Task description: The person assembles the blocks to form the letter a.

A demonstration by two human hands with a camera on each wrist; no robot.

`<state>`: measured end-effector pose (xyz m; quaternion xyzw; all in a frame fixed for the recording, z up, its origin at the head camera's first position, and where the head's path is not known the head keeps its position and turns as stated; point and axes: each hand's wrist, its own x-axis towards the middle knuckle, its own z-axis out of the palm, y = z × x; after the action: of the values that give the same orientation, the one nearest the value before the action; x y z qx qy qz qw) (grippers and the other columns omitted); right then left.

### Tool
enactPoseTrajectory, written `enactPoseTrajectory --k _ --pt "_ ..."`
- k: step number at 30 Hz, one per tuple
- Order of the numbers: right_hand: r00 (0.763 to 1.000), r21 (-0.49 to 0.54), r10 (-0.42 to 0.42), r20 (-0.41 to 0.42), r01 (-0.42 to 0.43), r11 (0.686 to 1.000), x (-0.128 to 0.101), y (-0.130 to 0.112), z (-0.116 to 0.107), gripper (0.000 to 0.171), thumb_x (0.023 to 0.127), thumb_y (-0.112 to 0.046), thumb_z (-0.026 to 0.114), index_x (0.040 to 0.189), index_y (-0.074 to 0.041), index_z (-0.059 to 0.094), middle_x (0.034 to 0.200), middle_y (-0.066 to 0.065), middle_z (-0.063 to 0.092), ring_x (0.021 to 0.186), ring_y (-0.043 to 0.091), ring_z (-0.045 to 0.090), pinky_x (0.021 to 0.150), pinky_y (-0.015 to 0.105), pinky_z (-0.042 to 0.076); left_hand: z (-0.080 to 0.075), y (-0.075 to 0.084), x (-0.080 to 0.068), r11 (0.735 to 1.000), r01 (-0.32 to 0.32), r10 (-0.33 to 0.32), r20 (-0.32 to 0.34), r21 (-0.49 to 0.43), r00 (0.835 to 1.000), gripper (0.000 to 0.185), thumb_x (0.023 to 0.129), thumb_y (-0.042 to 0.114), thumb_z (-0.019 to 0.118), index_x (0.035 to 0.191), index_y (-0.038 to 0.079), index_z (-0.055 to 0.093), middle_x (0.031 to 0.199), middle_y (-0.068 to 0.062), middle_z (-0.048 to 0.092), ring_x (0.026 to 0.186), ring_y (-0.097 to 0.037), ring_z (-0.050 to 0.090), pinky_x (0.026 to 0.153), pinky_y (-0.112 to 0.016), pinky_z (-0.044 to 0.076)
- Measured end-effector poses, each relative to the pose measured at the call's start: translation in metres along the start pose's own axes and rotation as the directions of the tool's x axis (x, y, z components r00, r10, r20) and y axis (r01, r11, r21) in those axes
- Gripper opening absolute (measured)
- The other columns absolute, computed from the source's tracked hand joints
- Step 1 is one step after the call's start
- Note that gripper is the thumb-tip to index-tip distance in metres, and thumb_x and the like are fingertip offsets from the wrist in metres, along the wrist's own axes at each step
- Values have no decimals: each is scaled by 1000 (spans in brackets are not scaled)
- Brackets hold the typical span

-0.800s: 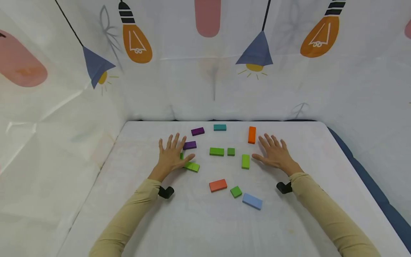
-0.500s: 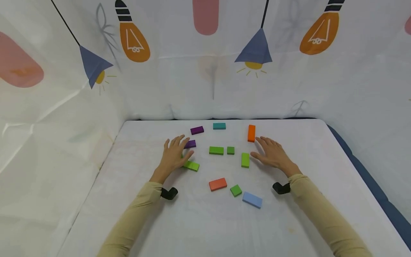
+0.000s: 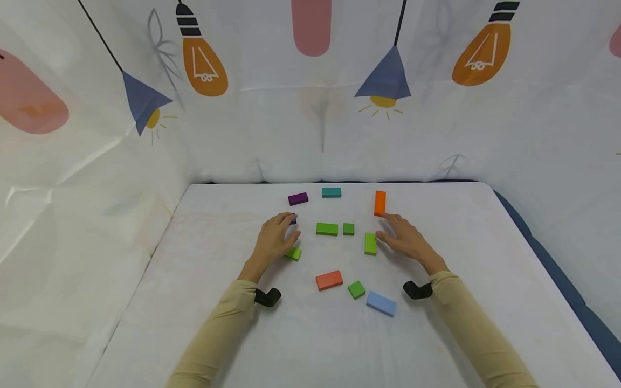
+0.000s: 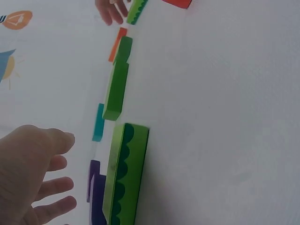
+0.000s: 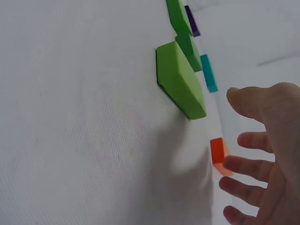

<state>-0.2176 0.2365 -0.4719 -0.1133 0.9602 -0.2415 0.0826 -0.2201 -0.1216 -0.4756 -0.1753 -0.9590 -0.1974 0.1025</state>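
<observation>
left hand (image 3: 274,237): hovering low over a purple block (image 3: 293,219) and a light green block (image 3: 293,253), both half hidden under it; fingers loosely spread, nothing gripped

right hand (image 3: 404,237): fingers relaxed and open, nothing held; thumb side sits just beside the upright green block (image 3: 371,243), and the orange block (image 3: 380,203) is right off the fingertips

stuff around: a long green block (image 3: 327,229) and a small green square (image 3: 348,228) are parked between the two hands; a second purple block (image 3: 298,199) and a teal block (image 3: 331,192) are further back; a red-orange block (image 3: 329,279), a green square (image 3: 356,289) and a pale blue block (image 3: 381,303) are nearer the person

in the way: nothing is sitting between either hand and its nearest blocks

surface: white tabletop (image 3: 218,302), cloth-looking texture in the wrist views

room: closed in by white sheets printed with light bulbs and blue lamps

which way things point: green block by the right hand and the orange one are laid lengthwise away from the person; the long green, teal and purple ones run side to side
</observation>
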Motion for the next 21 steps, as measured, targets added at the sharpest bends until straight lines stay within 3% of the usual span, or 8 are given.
enactPoseTrajectory --k 12,21 --pt "1000 144 -1 -24 4 989 -1 -4 2 67 85 -55 44 137 -15 30 139 13 33 129 33 29 101 54 25 12 5 2 995 -51 49 -26 -88 998 41 84 30 57 122 14 52 126 -7 50 116 -23 47 94 -43 39" --pt "999 264 12 -52 2 964 -1 -13 8 61 86 -49 46 136 -17 32 137 13 36 124 32 34 99 54 28 18 14 6 975 -33 33 -4 -221 999 41 86 27 55 125 14 49 129 -5 47 121 -20 42 99 -39 36"
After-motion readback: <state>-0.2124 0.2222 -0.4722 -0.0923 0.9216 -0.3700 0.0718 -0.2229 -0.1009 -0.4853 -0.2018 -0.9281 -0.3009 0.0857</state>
